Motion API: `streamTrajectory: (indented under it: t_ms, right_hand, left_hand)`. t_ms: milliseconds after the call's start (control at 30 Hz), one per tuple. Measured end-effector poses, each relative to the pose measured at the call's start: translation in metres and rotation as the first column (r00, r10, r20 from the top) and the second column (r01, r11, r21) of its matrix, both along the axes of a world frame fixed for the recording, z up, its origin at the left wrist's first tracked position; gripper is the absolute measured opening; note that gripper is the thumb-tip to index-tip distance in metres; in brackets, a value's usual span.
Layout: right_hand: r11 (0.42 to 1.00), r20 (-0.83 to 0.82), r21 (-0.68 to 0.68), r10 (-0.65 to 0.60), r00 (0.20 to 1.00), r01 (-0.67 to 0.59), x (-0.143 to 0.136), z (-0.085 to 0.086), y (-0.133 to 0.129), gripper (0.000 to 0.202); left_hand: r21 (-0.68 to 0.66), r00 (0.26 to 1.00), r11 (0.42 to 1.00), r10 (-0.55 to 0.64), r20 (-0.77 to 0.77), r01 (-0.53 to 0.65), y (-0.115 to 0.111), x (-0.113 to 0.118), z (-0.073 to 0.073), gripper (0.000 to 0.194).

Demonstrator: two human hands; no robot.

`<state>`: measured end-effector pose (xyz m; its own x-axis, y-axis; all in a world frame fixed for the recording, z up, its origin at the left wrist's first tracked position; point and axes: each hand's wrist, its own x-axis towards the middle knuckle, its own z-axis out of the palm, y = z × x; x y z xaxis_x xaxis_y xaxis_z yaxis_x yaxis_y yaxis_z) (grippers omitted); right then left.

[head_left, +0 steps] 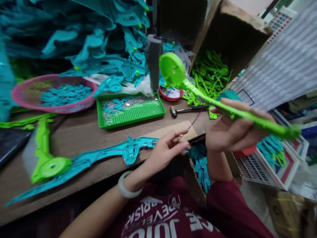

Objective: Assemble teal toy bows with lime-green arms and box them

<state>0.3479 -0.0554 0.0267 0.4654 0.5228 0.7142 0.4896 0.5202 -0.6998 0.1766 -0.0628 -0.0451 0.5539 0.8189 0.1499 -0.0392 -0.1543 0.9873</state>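
Observation:
My right hand (229, 132) grips a long bright green plastic part (220, 104) with a round disc at one end, held tilted above the table. A thin dark wire (195, 120) hangs from its underside to my left hand (168, 150), whose fingertips are pinched on it. Behind the left hand lies a long blue plastic part (109, 147), hollow side up, with thin wires along it. Its left portion passes beneath a second green part (51, 167) with a round disc.
A green perforated tray (133, 115) holds small metal pieces and blue parts. Beside it are a pink basket (18, 96), a small red basket (170, 98) and a hammer (185, 109). Blue parts (99, 49) are heaped at the back; green parts (210, 72) spill from a carton.

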Motion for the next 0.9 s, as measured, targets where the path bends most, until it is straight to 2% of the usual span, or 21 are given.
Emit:
streamTrajectory:
  t_ms: [67,100,133,167,200,233,267,367,433,533,567,600,667,700,733,767,800,867,900]
  right_hand:
    - [1.000,-0.226,-0.023,0.016,0.974,-0.021,0.022,-0.010,0.013,0.025]
    - [0.987,-0.330,-0.124,0.053,0.942,-0.099,0.033,-0.021,0.018,0.024]
    - [0.927,-0.420,-0.297,0.088,0.903,-0.229,0.044,-0.036,0.022,0.026]
    - [0.817,-0.506,-0.452,0.095,0.858,-0.357,0.053,-0.052,0.025,0.030]
    - [0.705,-0.571,-0.547,0.081,0.817,-0.452,0.059,-0.070,0.027,0.032]
    - [0.620,-0.614,-0.594,0.061,0.787,-0.512,0.063,-0.087,0.028,0.034]
    - [0.565,-0.639,-0.617,0.046,0.768,-0.548,0.065,-0.102,0.028,0.034]
    - [0.517,-0.659,-0.629,0.042,0.751,-0.581,0.063,-0.131,0.029,0.034]
    - [0.492,-0.661,-0.636,0.051,0.749,-0.595,0.063,-0.137,0.033,0.034]
    - [0.434,-0.650,-0.663,0.070,0.756,-0.610,0.068,-0.138,0.038,0.034]
    - [0.427,-0.610,-0.694,0.080,0.789,-0.580,0.070,-0.139,0.038,0.034]
    - [0.453,-0.522,-0.737,0.088,0.848,-0.501,0.071,-0.139,0.037,0.034]
    - [0.607,-0.199,-0.767,0.085,0.976,-0.209,0.071,-0.140,0.031,0.035]
    - [0.698,-0.005,-0.713,0.094,0.996,-0.069,0.070,-0.141,0.026,0.034]
    - [0.773,0.170,-0.634,0.136,0.976,0.003,0.067,-0.141,0.020,0.031]
    - [0.822,0.306,-0.569,0.228,0.924,-0.015,0.064,-0.141,0.014,0.026]
    - [0.836,0.411,-0.542,0.358,0.838,-0.091,0.061,-0.140,0.009,0.020]
    - [0.787,0.544,-0.567,0.580,0.607,-0.243,0.056,-0.137,0.002,0.013]
    - [0.763,0.579,-0.588,0.630,0.517,-0.270,0.054,-0.135,0.001,0.014]
  left_hand:
    - [-0.027,0.973,0.977,0.207,-0.104,-0.211,-0.009,-0.003,-0.002,0.042]
    - [0.022,0.938,0.949,0.313,-0.148,-0.314,-0.012,-0.008,-0.005,0.037]
    - [0.096,0.906,0.924,0.383,-0.181,-0.371,-0.013,-0.013,-0.010,0.033]
    - [0.181,0.889,0.909,0.408,-0.206,-0.375,-0.014,-0.019,-0.017,0.030]
    - [0.269,0.886,0.901,0.403,-0.230,-0.340,-0.014,-0.024,-0.024,0.028]
    - [0.355,0.887,0.890,0.385,-0.255,-0.284,-0.014,-0.028,-0.032,0.026]
    - [0.438,0.885,0.870,0.373,-0.278,-0.229,-0.013,-0.030,-0.040,0.025]
    - [0.619,0.859,0.780,0.376,-0.347,-0.091,-0.010,-0.032,-0.057,0.022]
    - [0.672,0.842,0.740,0.384,-0.379,-0.035,-0.007,-0.032,-0.060,0.024]
    - [0.694,0.838,0.720,0.373,-0.399,0.009,-0.001,-0.034,-0.062,0.026]
    - [0.697,0.833,0.717,0.374,-0.408,0.019,0.000,-0.035,-0.062,0.027]
    - [0.699,0.823,0.715,0.381,-0.422,0.028,0.001,-0.036,-0.063,0.028]
    - [0.696,0.792,0.717,0.401,-0.461,0.042,0.003,-0.037,-0.066,0.030]
    - [0.694,0.778,0.719,0.410,-0.476,0.045,0.003,-0.038,-0.068,0.030]
    - [0.691,0.768,0.721,0.416,-0.487,0.047,0.003,-0.038,-0.069,0.030]
    - [0.689,0.759,0.723,0.422,-0.496,0.048,0.004,-0.038,-0.069,0.030]
    - [0.690,0.752,0.723,0.431,-0.498,0.043,0.004,-0.037,-0.069,0.030]
    - [0.688,0.748,0.726,0.449,-0.490,0.015,0.006,-0.036,-0.067,0.030]
    - [0.677,0.751,0.736,0.452,-0.481,-0.009,0.007,-0.036,-0.066,0.030]
